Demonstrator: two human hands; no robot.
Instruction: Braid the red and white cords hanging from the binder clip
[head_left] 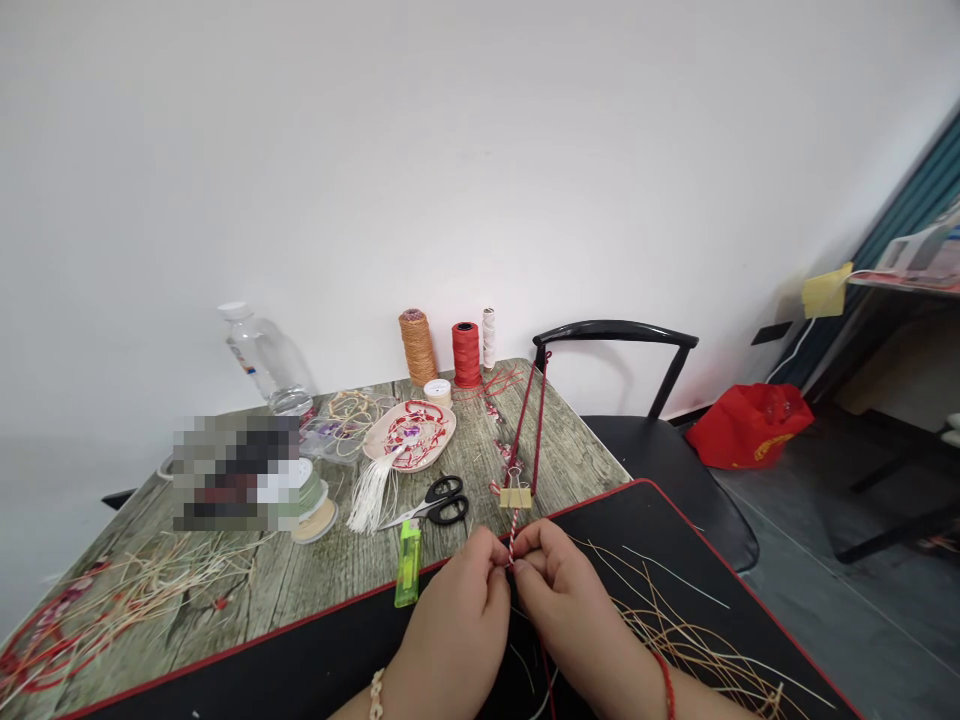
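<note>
My left hand [457,620] and my right hand [574,600] meet over the black mat [675,540], fingers pinched together on a red-and-white braided cord [512,535]. The cord rises to a gold binder clip [515,495]. From the clip, two dark red strands [529,420] run up to the back of a black chair [615,335]. A green lighter [408,563] lies just left of my left hand. Black-handled scissors [439,503] rest beyond it.
Thread spools, orange [417,346], red [466,354] and white [488,338], stand at the wooden table's far edge. A plastic bottle [262,360], a dish of red cord [411,435] with a white tassel [373,495], and loose tan strands [675,625] lie around. A red bag [750,425] sits on the floor.
</note>
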